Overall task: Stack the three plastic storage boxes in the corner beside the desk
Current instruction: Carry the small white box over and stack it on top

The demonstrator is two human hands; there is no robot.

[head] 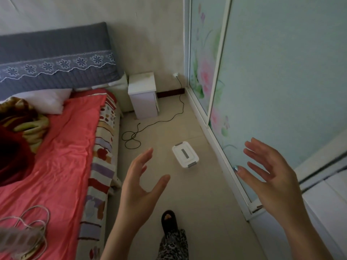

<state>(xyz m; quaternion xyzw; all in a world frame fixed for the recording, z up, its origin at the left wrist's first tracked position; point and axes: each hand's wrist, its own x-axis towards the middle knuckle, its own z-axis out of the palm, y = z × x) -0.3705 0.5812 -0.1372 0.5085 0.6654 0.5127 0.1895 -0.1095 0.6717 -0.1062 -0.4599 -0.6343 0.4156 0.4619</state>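
We hold left hand [139, 186] and right hand [272, 177] up, fingers spread, gripping nothing. One white box [185, 153], lid on, lies on floor [197, 194] at 12 o'clock, untouched. Bed [62, 147] at 9 o'clock.

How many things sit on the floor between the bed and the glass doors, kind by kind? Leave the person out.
storage box: 1
bedside cabinet: 1
black cable: 1
Total: 3
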